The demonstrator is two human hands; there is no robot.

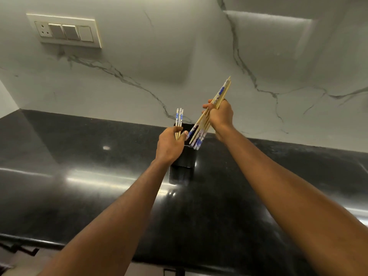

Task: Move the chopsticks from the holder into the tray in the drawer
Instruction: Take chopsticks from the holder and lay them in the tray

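Note:
A black square holder [185, 156] stands on the dark counter near the back wall. My left hand [169, 145] grips a few wooden chopsticks with blue-and-white tops [179, 116], which stand upright at the holder's left side. My right hand [220, 114] is closed on a bundle of several similar chopsticks [217, 98], tilted up to the right, some with their patterned ends down over the holder's mouth. The drawer and its tray are not in view.
The glossy black counter [99, 186] runs across the view, its front edge near the bottom. Behind it rises a white marble-veined wall with a switch panel [65, 31] at the upper left. A cabinet edge [173, 271] shows below the counter.

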